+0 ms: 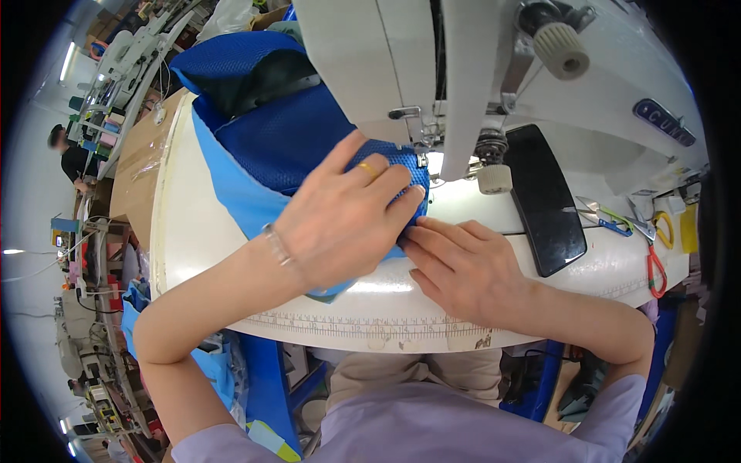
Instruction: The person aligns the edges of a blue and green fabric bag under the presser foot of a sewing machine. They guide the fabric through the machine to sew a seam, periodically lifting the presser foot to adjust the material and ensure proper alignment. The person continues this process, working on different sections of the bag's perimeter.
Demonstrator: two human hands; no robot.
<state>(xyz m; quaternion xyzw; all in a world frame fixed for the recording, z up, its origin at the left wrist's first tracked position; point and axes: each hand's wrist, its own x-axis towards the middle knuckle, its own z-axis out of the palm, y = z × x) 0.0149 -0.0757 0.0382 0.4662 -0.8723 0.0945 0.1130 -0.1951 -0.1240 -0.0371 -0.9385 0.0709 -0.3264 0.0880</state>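
Note:
A piece of blue textured fabric (282, 135) with a light blue border lies bunched on the sewing machine bed, its right edge by the presser foot (422, 160). My left hand (343, 212), with a ring and a clear bracelet, presses down over it with curled fingers, gripping the fabric near the foot. Closed at the same edge, my right hand (467, 266) pinches the fabric just in front of the foot, its fingertips meeting those of the left. What lies under the left palm is hidden. The white sewing machine (463, 69) rises right behind both hands.
On the white table (340, 328), a black phone (544, 201) lies right of the needle area. Green-and-blue snips (606, 220), red-handled scissors (654, 266) and a yellow-handled tool (664, 230) lie farther right. Cardboard (139, 158) borders the left side; a person (73, 158) stands far off.

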